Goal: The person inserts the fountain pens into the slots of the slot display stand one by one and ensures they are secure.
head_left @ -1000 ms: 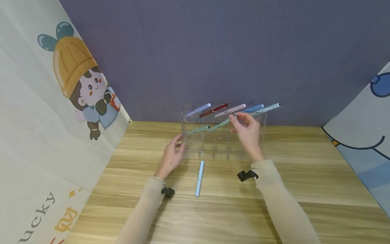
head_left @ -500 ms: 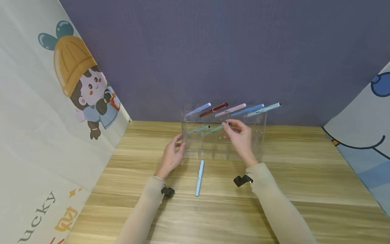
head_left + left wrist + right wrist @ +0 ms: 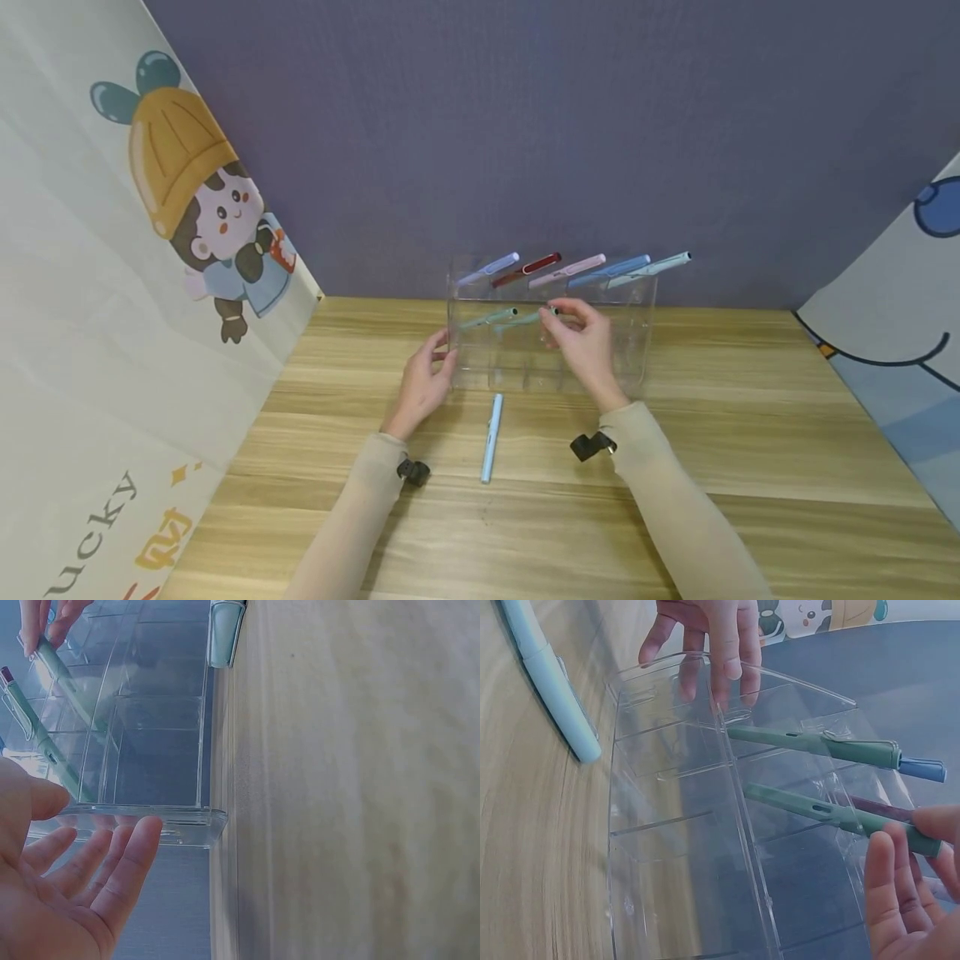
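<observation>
A clear plastic pen holder [image 3: 543, 367] with tiers of compartments stands on the table. My right hand [image 3: 587, 342] pinches the capped end of a green pen [image 3: 787, 802], which slants into a front compartment. Beside it, a second green pen [image 3: 810, 745] leans in the neighbouring compartment. My left hand [image 3: 423, 387] touches the holder's left side, its fingers [image 3: 135, 862] fairly straight along the outer wall. On the table in front of the holder lies a light blue pen [image 3: 492, 439].
Along the holder's back row lean a lavender pen [image 3: 489, 269], a dark red pen [image 3: 527, 271], a pink pen [image 3: 567, 271], a blue pen [image 3: 609, 271] and a pale aqua pen [image 3: 651, 269]. A dark blue-grey wall [image 3: 525, 125] rises behind the wooden table [image 3: 750, 400].
My right hand has moved left and down, bringing the green pen lower into the front compartment. My left hand and the light blue pen have stayed in place.
</observation>
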Tool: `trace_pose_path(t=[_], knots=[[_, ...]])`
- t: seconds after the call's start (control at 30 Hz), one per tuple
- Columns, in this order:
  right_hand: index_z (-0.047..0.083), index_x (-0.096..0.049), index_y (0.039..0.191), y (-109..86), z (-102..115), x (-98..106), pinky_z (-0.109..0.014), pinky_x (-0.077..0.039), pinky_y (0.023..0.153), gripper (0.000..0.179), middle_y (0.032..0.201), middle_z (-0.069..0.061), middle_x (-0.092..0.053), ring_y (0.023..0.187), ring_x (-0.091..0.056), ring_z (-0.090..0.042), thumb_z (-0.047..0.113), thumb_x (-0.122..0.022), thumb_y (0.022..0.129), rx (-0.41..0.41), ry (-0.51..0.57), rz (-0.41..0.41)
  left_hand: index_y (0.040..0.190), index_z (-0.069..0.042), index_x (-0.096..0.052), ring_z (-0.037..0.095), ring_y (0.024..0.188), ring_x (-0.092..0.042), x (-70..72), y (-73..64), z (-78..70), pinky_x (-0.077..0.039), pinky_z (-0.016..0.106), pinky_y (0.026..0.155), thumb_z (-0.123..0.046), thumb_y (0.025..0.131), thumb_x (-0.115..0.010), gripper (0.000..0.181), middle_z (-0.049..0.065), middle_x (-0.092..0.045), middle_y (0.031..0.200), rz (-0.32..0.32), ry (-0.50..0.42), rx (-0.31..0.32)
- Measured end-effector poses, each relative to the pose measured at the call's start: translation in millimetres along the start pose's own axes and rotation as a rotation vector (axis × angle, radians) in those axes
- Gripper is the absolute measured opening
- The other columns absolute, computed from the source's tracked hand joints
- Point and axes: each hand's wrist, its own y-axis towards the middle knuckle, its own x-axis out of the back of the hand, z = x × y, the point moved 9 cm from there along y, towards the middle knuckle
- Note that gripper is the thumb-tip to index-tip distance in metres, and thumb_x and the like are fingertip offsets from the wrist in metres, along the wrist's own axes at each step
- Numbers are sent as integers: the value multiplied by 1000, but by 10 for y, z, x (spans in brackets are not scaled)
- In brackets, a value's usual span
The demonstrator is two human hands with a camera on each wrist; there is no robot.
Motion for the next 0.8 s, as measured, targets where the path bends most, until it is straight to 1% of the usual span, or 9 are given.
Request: trace_pose_path(t=[0.1, 0.2, 0.27, 0.37, 0.43, 0.57, 0.67, 0.73, 0.8], knots=[[-5, -72, 117, -5, 1, 3, -22, -63, 55, 27, 101, -5, -77, 64, -72, -8, 8, -80, 95, -12, -23, -6, 155, -7, -50, 38, 128, -66, -1, 1, 1, -66, 44, 98, -15, 108, -59, 49, 18, -58, 154, 2, 5, 1], [-4, -73, 117, -14, 16, 2, -20, -61, 53, 28, 109, -18, -77, 59, -70, -4, 11, -81, 95, -10, -40, -7, 156, -8, -50, 37, 129, -66, -1, 4, 7, -65, 44, 100, -15, 109, -59, 49, 18, -58, 154, 3, 7, 8], [-4, -73, 120, -19, 21, 0, -19, -60, 53, 31, 114, -25, -75, 58, -69, -2, 12, -81, 95, -8, -43, -3, 156, -8, -50, 38, 129, -66, -3, 5, 8, -65, 45, 101, -15, 109, -59, 49, 18, -58, 154, 4, 5, 11], [-4, -72, 124, -27, 5, 12, -17, -60, 53, 35, 118, -27, -73, 58, -69, 0, 14, -81, 96, -13, -38, -7, 156, -8, -50, 38, 129, -66, -9, 2, 16, -65, 45, 101, -15, 108, -59, 49, 18, -58, 154, 5, 5, 12], [-4, -71, 123, -33, -4, 37, -17, -59, 52, 35, 114, -23, -74, 56, -69, -2, 16, -80, 97, -11, -34, -24, 156, -8, -50, 38, 129, -66, -13, -1, 21, -65, 45, 100, -14, 108, -60, 49, 18, -58, 154, 7, 3, 10], [-3, -73, 113, -33, -6, 83, -21, -61, 51, 31, 99, -4, -76, 54, -68, -4, 24, -79, 98, 2, -53, -52, 156, -7, -50, 38, 128, -66, -12, 4, 26, -66, 44, 97, -14, 108, -60, 49, 18, -59, 154, 0, 8, 0], [-1, -74, 109, -27, -2, 84, -28, -63, 52, 30, 90, 10, -74, 54, -69, -6, 26, -79, 98, 12, -67, -46, 155, -7, -51, 38, 128, -67, -3, 10, 23, -66, 45, 97, -14, 108, -60, 49, 19, -59, 153, -9, 11, -6], [-1, -75, 109, -23, 2, 77, -30, -63, 52, 29, 87, 13, -74, 55, -70, -9, 25, -79, 98, 19, -71, -39, 155, -6, -51, 38, 127, -67, 1, 13, 23, -66, 45, 97, -14, 108, -60, 49, 19, -59, 153, -12, 11, -9], [-2, -75, 111, -25, 1, 65, -30, -63, 52, 29, 85, 13, -74, 55, -70, -12, 23, -79, 98, 23, -73, -30, 155, -7, -51, 38, 127, -67, 5, 9, 26, -66, 45, 97, -14, 108, -60, 49, 19, -59, 153, -12, 12, -8]])
